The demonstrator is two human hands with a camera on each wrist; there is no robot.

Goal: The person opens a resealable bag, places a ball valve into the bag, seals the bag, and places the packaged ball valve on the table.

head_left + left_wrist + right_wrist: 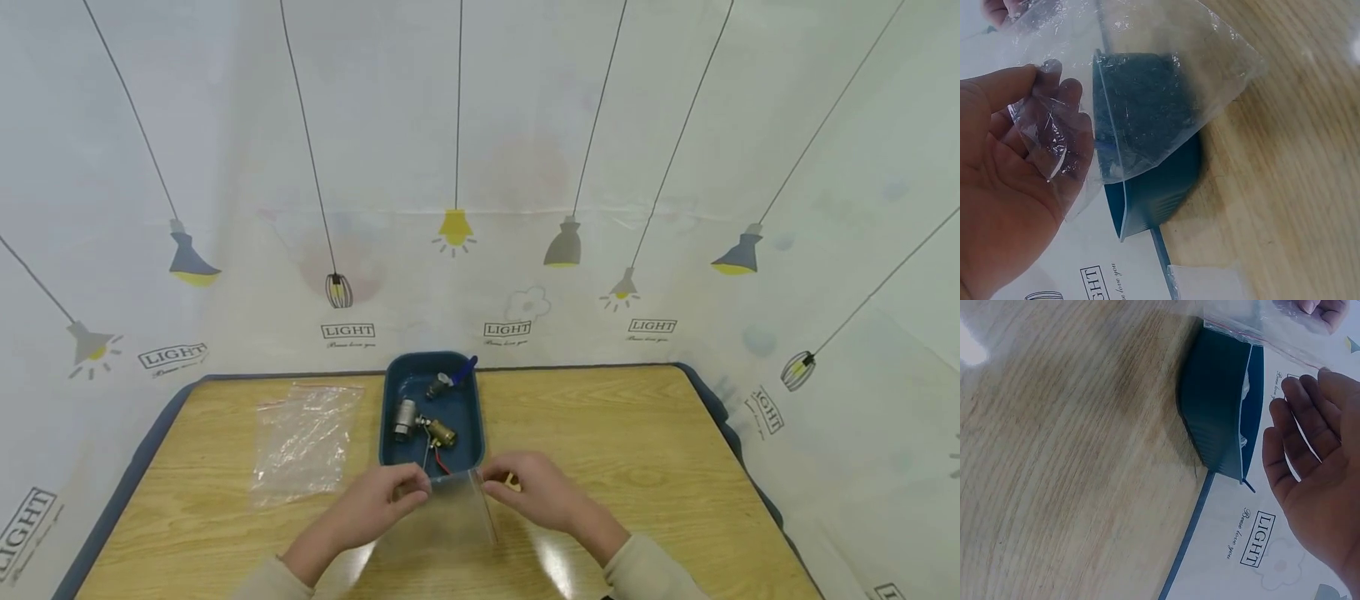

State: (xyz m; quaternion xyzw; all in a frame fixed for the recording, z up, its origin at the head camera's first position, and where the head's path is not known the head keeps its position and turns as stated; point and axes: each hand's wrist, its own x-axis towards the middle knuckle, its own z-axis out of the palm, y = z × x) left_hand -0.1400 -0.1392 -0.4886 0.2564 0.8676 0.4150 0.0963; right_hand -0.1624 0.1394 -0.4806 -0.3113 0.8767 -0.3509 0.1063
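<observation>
A clear zip-lock bag (442, 521) is stretched between my two hands above the table's near side. My left hand (375, 504) pinches it between thumb and fingers, seen through the film in the left wrist view (1029, 144). At the red-lined zip edge, my right hand (536, 492) pinches the bag (1266, 347) with thumb and index finger. The bag looks flat, with nothing visible inside. Just beyond it stands a dark blue tray (468, 417). Inside lie a blue-handled valve (439, 385), a silver-coloured fitting (405, 417) and a brass valve (442, 433) near a red handle (441, 461).
More clear zip-lock bags (303, 442) lie flat on the wooden table (615, 433), left of the tray. A white sheet (405, 250) printed with lamps hangs behind and around the table. Its dark edging runs along the table's back and sides.
</observation>
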